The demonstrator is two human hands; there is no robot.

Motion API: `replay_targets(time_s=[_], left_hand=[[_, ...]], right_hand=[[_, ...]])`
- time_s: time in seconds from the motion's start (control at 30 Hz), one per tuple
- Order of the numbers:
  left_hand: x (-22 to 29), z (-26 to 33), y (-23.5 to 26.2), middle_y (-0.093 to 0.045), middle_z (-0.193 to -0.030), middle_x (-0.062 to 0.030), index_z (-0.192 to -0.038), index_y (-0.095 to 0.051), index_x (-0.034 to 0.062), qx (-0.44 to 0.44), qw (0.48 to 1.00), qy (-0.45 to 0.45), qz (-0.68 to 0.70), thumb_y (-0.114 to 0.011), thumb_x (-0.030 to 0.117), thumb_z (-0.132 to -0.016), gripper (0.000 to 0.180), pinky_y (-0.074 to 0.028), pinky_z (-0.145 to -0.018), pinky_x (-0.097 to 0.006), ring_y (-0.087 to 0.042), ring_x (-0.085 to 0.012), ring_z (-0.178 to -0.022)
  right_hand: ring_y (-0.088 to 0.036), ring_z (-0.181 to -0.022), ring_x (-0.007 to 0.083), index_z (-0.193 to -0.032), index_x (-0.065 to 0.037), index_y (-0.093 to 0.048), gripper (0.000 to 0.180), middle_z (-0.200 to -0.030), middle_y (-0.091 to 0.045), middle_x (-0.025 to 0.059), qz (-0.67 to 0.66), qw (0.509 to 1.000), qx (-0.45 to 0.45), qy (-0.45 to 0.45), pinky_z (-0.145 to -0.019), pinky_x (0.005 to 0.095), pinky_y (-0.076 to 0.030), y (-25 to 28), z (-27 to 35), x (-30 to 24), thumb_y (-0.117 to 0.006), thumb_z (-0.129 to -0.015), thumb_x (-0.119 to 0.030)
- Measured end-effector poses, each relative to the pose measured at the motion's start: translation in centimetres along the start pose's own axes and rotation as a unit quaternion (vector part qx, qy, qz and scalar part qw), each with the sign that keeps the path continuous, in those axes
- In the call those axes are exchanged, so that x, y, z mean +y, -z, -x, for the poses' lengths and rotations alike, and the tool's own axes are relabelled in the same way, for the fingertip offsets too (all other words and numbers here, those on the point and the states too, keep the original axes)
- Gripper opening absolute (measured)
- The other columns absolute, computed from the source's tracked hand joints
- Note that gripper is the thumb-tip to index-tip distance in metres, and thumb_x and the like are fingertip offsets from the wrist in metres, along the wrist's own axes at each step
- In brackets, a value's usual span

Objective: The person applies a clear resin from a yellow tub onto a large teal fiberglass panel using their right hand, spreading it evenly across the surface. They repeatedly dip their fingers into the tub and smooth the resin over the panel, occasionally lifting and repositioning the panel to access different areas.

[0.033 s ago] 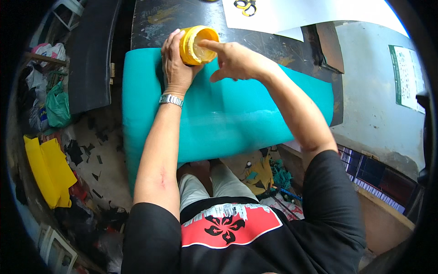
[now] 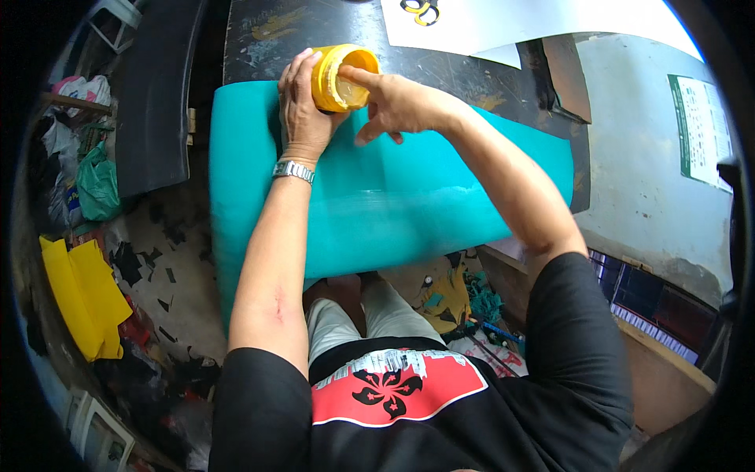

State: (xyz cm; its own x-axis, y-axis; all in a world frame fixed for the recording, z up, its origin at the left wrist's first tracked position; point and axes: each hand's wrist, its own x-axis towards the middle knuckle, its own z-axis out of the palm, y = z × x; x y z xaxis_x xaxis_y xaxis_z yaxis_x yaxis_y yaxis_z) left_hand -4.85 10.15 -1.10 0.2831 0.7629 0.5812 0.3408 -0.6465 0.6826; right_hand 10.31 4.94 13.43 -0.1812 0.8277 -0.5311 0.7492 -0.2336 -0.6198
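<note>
A yellow jar point(image 2: 321, 77) is tilted with its wide mouth turned to the right, and my left hand point(image 2: 299, 106) is wrapped round its side. Pale, translucent paste point(image 2: 351, 93) coats the inside, with crusted smears along the rim. My right hand point(image 2: 405, 104) holds nothing; its index finger reaches into the jar's mouth, and the thumb hangs apart below. The fingertip rests at or in the paste, though its exact depth cannot be made out. Beneath both hands lies a teal sheet point(image 2: 393, 220), draped over the near table edge, with a pale wet-looking streak across it.
Under the teal sheet is a dark, stained tabletop point(image 2: 346, 27). Yellow-and-black scissors point(image 2: 421, 11) lie on a white sheet point(image 2: 487, 23) at the far side. A black panel point(image 2: 153, 102) stands at left, near yellow sheet material point(image 2: 85, 299) and bags. Scraps litter the floor.
My right index finger has shifted slightly within the jar's mouth, and the right hand's lower fingers have moved a little. The left hand keeps the jar almost still.
</note>
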Motion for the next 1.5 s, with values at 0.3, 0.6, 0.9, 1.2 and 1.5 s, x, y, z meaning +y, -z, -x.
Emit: replay_targets(time_s=[0.3,0.6,0.9,1.2,1.5], left_hand=[[-0.1,-0.5,-0.7,-0.049,-0.14,-0.0109,-0.138,-0.041,0.016,-0.039,0.996,-0.069,0.05,-0.092,0.028,-0.058,0.096,-0.041,-0.11,-0.044,-0.046,-0.0335,-0.13],[0.4,-0.9,-0.4,-0.057,-0.13,-0.0162,-0.14,-0.037,0.0131,-0.072,0.988,0.111,0.077,-0.094,0.026,-0.058,0.101,-0.051,-0.098,-0.043,-0.058,-0.0361,-0.117],[-1.0,-0.8,-1.3,-0.057,-0.13,-0.0188,-0.145,-0.032,0.0037,-0.099,0.988,0.116,-0.009,-0.092,0.04,-0.064,0.107,-0.048,-0.097,-0.039,-0.058,-0.0297,-0.117],[-2.5,-0.6,-1.2,-0.057,-0.132,-0.019,-0.139,-0.039,0.0006,-0.146,0.962,0.163,-0.163,-0.087,0.042,-0.071,0.093,-0.042,-0.102,-0.041,-0.056,-0.0308,-0.121],[-3.4,-0.9,-1.0,-0.062,-0.127,-0.02,-0.133,-0.051,-0.0008,-0.129,0.959,0.119,-0.22,-0.086,0.046,-0.07,0.086,-0.043,-0.1,-0.044,-0.058,-0.0336,-0.118]], right_hand=[[-0.047,-0.039,0.0041,-0.092,-0.002,-0.062,0.024,-0.069,-0.066,0.0099,-0.514,0.834,-0.166,-0.116,-0.034,0.0171,-0.034,0.3,-3.8,3.6,-0.08,-0.079,-0.011],[-0.037,-0.033,0.0052,-0.107,-0.004,-0.065,0.07,-0.07,-0.066,0.0175,-0.589,0.783,-0.197,0.031,-0.033,0.0169,-0.03,-0.7,3.9,6.3,-0.033,-0.098,-0.066],[-0.05,-0.075,0.0142,-0.104,-0.005,-0.074,0.101,-0.13,-0.058,0.0137,-0.513,0.83,0.214,0.049,-0.057,0.0214,-0.037,-1.9,25.3,21.1,-0.009,-0.089,-0.08],[-0.012,-0.149,0.0224,-0.123,-0.012,-0.069,0.084,-0.146,-0.05,0.0065,-0.322,0.724,0.591,-0.149,-0.121,0.0393,-0.002,-2.8,32.1,38.8,-0.009,-0.099,-0.067],[0.004,-0.151,0.0332,-0.152,-0.022,-0.036,0.075,-0.163,-0.011,0.012,0.072,0.815,0.45,-0.357,-0.113,0.0666,0.009,-4.6,28.3,41.8,-0.021,-0.096,-0.07]])
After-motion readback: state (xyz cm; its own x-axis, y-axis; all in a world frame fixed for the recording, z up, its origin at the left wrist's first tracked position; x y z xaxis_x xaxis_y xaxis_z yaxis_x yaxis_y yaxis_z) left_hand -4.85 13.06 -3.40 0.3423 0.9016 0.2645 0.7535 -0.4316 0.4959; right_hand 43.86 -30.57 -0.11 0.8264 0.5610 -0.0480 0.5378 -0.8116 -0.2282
